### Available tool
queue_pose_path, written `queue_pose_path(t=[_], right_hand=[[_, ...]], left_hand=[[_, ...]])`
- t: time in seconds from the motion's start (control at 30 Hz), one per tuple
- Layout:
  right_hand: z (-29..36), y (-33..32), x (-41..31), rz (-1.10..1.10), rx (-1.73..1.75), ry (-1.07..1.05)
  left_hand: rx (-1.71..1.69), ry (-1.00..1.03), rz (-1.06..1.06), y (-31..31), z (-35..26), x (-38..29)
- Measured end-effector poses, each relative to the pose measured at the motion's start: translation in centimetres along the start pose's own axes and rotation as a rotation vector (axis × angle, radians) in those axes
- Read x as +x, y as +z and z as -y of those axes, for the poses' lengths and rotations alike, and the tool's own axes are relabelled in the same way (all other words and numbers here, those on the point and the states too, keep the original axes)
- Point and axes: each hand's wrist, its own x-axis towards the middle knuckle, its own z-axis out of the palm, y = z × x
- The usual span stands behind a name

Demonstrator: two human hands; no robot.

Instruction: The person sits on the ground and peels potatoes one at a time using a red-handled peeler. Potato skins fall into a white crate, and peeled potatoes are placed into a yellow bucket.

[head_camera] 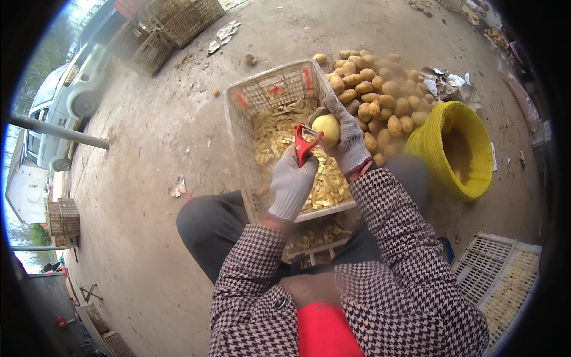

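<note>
My left hand (293,182), in a knitted work glove, grips a red Y-shaped vegetable peeler (304,146). The peeler's metal blade is against or very close to a pale peeled potato (328,129). Gloved as well, my right hand (349,131) holds that potato from its far and right sides. Both hands are above a plastic crate (235,129) with lattice walls and red marks. Pale potato peelings (274,149) cover the crate's bottom, partly hidden beneath my hands.
Unpeeled potatoes (366,85) lie heaped beyond the crate's right side. A yellow woven container (421,138) leans beside them. Another crate (484,254) with pale contents is at lower right. Stacked crates (154,49) and a white car (58,98) are at upper left.
</note>
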Motion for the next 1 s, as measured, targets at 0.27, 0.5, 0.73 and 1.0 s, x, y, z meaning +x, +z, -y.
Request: queue_pose_path(t=[0.27, 0.5, 0.73, 1.0], right_hand=[[-0.9, -1.1, 0.3, 0.085, -0.794, -0.239], [0.6, 2.1, -1.8, -0.104, -0.304, -0.038], [1.2, 3.9, -1.9, -0.190, -0.276, -0.153], [1.6, 2.8, -1.0, -0.208, -0.334, -0.146]], left_hand=[[0.181, 0.053, 0.008, 0.2, 0.7, 0.0], [-0.038, 0.006, -0.064, -1.0, 0.1, 0.5], [0.431, -0.056, 0.053, 0.9, 0.3, -0.4], [0.243, 0.052, -0.085, 0.5, -0.1, 0.3]])
